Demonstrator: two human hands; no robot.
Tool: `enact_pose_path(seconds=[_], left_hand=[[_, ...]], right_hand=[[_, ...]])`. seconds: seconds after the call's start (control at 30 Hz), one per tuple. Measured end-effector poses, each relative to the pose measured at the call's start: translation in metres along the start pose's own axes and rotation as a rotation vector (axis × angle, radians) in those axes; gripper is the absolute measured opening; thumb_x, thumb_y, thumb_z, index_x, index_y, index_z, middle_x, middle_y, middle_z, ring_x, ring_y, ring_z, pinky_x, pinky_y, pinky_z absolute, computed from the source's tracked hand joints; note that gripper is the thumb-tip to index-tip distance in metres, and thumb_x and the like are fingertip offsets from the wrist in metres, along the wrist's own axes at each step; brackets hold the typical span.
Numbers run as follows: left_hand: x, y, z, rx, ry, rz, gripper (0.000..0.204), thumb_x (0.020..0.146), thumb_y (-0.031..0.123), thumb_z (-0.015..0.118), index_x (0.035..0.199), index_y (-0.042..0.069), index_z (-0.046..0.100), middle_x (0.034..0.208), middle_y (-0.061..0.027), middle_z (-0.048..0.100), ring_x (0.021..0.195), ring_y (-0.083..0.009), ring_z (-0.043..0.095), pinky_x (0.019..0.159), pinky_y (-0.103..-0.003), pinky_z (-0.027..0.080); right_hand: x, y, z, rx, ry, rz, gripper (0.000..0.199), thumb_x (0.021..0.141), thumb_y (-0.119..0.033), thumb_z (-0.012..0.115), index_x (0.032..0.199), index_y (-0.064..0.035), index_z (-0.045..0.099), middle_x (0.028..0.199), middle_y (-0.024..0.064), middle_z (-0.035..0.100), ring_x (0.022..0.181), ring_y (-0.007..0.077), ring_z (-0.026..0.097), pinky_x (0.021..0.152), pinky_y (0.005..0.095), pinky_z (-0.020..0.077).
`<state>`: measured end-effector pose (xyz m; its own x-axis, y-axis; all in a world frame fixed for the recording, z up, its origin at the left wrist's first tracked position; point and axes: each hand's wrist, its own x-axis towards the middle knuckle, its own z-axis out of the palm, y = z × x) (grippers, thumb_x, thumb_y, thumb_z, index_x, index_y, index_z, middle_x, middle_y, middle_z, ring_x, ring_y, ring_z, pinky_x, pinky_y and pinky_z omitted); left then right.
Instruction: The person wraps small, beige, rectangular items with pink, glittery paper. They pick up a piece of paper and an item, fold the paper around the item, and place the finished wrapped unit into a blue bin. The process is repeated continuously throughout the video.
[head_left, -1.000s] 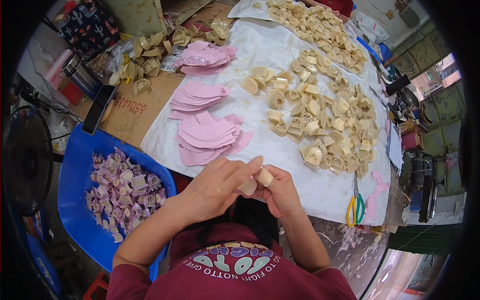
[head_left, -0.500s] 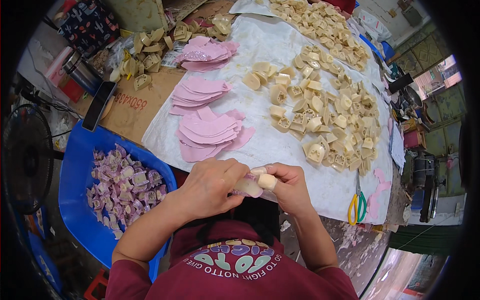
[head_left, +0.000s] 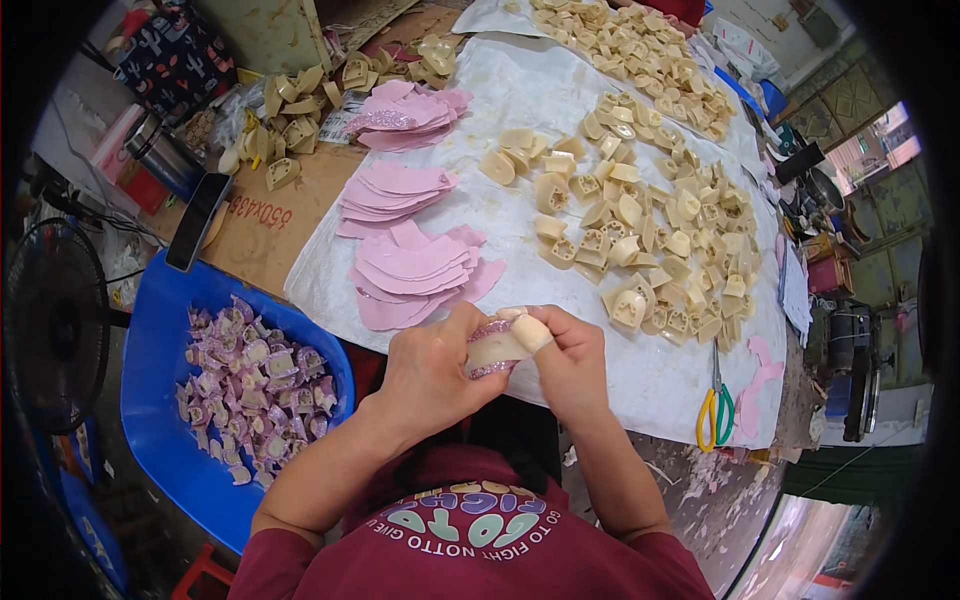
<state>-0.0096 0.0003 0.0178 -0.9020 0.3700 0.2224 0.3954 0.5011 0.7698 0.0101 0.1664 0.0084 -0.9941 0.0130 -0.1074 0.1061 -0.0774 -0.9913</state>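
My left hand [head_left: 428, 362] and my right hand [head_left: 572, 362] are together at the table's near edge, both closed on one small shoe heel [head_left: 493, 349]. Its pale, hollow-looking side faces up, and glittery pink covering shows along its edges. Cream finger covers sit on the right thumb and a fingertip, pressed to the heel's right end. Just beyond my left hand lie three stacks of curved pink cover pieces [head_left: 415, 265], some glittery. Bare cream heels [head_left: 665, 225] spread loosely across the white cloth [head_left: 540, 285].
A blue basin [head_left: 137, 385] at the left holds many pink-covered heels [head_left: 258, 385]. Scissors [head_left: 714, 408] with yellow and green handles lie at the cloth's right edge beside pink scraps [head_left: 758, 385]. A phone [head_left: 198, 222], a tumbler [head_left: 163, 152] and a black fan [head_left: 58, 320] stand left.
Both hands have turned the heel so more of its pale side and both glittery edges show. They have moved slightly up and left, and the left fingers have drawn back along it.
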Motion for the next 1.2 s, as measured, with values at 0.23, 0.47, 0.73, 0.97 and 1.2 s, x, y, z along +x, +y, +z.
enact_pose_path(seconds=[0.23, 0.47, 0.73, 0.97, 1.2], left_hand=[[0.002, 0.001, 0.014, 0.070, 0.090, -0.037, 0.038, 0.067, 0.023, 0.078, 0.090, 0.003, 0.054, 0.064, -0.0123, 0.062, 0.055, -0.0275, 0.064, 0.049, -0.038, 0.049], [0.001, -0.008, 0.024, -0.046, 0.163, -0.068, 0.039, 0.066, 0.020, 0.081, 0.086, 0.002, 0.053, 0.065, -0.0087, 0.061, 0.052, -0.0120, 0.058, 0.048, -0.028, 0.045], [0.001, -0.011, 0.024, -0.121, 0.088, -0.201, 0.042, 0.065, 0.020, 0.082, 0.087, 0.001, 0.052, 0.065, -0.0070, 0.058, 0.056, -0.0092, 0.055, 0.050, -0.027, 0.045], [0.000, -0.022, -0.001, -0.755, -0.136, -0.224, 0.028, 0.085, -0.003, 0.066, 0.111, -0.001, 0.054, 0.096, -0.0041, 0.062, 0.084, -0.0078, 0.059, 0.074, -0.022, 0.048], [-0.005, -0.021, 0.014, -0.633, 0.093, -0.075, 0.042, 0.084, 0.002, 0.066, 0.125, -0.001, 0.056, 0.085, -0.0018, 0.057, 0.074, -0.0074, 0.053, 0.067, -0.023, 0.045]], right_hand=[[0.000, 0.011, 0.003, -0.038, 0.081, -0.080, 0.022, 0.095, -0.010, 0.054, 0.108, 0.0035, 0.066, 0.093, 0.0050, 0.068, 0.084, 0.0087, 0.060, 0.075, 0.0234, 0.0486], [0.003, 0.012, 0.005, 0.074, 0.058, -0.041, 0.025, 0.095, -0.008, 0.050, 0.114, 0.0026, 0.063, 0.095, 0.0046, 0.066, 0.085, 0.0086, 0.058, 0.075, 0.0239, 0.0479], [-0.004, 0.014, 0.007, -0.128, -0.020, -0.134, 0.037, 0.092, 0.001, 0.043, 0.127, 0.0019, 0.055, 0.109, 0.0107, 0.063, 0.099, 0.0133, 0.057, 0.087, 0.0270, 0.0458], [-0.002, -0.001, 0.000, -0.295, -0.131, -0.255, 0.033, 0.093, 0.000, 0.045, 0.123, 0.0045, 0.056, 0.110, 0.0120, 0.063, 0.098, 0.0154, 0.059, 0.086, 0.0262, 0.0462], [-0.015, 0.006, 0.001, 0.153, -0.109, 0.330, 0.030, 0.099, -0.025, 0.051, 0.105, 0.0011, 0.064, 0.081, 0.0074, 0.066, 0.068, 0.0122, 0.063, 0.059, 0.0216, 0.0491]])
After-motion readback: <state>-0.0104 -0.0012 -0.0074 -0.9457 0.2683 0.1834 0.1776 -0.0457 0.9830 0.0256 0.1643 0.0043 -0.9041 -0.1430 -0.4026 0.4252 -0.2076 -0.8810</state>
